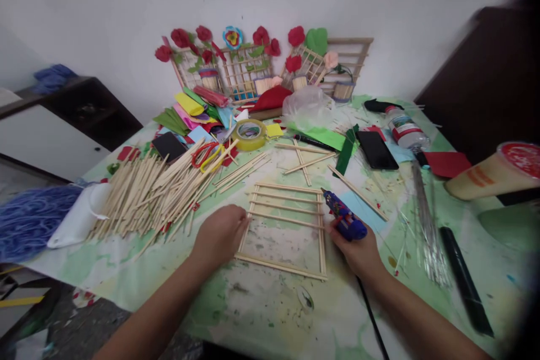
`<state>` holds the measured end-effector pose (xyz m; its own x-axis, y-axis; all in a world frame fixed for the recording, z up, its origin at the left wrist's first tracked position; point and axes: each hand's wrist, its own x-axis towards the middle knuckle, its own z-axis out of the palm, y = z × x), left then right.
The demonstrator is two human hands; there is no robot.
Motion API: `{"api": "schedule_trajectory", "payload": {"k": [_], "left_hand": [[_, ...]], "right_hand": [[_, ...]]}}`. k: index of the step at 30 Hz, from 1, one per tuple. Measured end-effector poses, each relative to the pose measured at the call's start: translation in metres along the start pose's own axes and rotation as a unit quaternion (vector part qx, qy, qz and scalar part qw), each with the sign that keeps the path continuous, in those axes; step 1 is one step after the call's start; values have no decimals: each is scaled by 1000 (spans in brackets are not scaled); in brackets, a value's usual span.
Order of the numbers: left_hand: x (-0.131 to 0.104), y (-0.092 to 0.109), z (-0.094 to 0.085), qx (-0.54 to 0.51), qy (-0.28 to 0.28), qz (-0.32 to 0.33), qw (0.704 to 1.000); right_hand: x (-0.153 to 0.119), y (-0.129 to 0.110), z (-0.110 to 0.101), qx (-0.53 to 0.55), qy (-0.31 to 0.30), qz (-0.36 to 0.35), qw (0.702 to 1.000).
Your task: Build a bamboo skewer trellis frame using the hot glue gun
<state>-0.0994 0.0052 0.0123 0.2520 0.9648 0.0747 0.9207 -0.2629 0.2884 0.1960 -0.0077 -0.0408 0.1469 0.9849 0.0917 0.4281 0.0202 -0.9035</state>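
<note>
A frame of thin wooden sticks [276,264] lies flat on the table, with several crosspieces in its upper half. At its left side is my left hand [221,233], fingers closed at the stick ends; whether it pinches a stick is hard to make out. My right hand [358,247] is wrapped round a blue glue gun [343,216], whose tip is at the frame's upper right corner. A black cord runs from that hand toward the near edge. Loose sticks [301,160] lie crossed beyond the frame, and one more stick [358,194] rests to its right.
A big pile of sticks [139,194], scissors [206,156] and tape [248,134] lie left. At right are a phone [377,150], bottle [407,129], wires [428,230] and a drink cup [498,171]. Flower-decorated lattices [244,70] lean on the wall.
</note>
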Motion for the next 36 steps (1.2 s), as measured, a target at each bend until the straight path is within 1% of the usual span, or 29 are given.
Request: {"api": "schedule_trajectory", "payload": {"k": [1,2,3,4,5,6,8,10,13,16,19,22,26,29,32,36], "left_hand": [[-7,6,0,-4,-6,80,997],[-14,12,2,-17,-34,169,985],[-20,18,5,-27,-73,242,967],[-24,22,8,-27,-104,295,950],[-28,27,12,-15,-124,328,936],[-29,30,16,4,-128,341,931],[-27,35,22,38,-120,339,932],[-20,38,24,53,-116,333,934],[-8,42,21,55,-129,340,930],[-2,45,17,56,-140,347,926],[-2,44,20,50,-133,343,929],[-6,41,28,36,-116,334,935],[-13,34,37,28,-106,311,944],[-18,29,35,26,-113,276,954],[-18,26,31,22,-98,267,959],[-7,28,26,28,-83,255,963]], "right_hand": [[0,-1,0,15,9,0,1000],[0,-1,-1,29,19,3,999],[0,-2,-1,42,30,8,999],[0,-2,-2,53,38,16,998],[0,-2,-2,61,44,25,997],[0,-2,-2,67,48,33,996],[0,-1,-3,74,55,42,995],[0,0,-4,79,63,46,994],[1,-2,-6,89,70,55,992],[1,-5,-8,104,79,63,989],[1,-8,-10,114,84,65,988],[1,-10,-10,121,84,70,987],[0,-6,-8,119,85,60,987],[0,-1,-6,123,97,53,986],[0,0,-6,128,99,45,986],[0,-4,-7,131,105,41,985]]}}
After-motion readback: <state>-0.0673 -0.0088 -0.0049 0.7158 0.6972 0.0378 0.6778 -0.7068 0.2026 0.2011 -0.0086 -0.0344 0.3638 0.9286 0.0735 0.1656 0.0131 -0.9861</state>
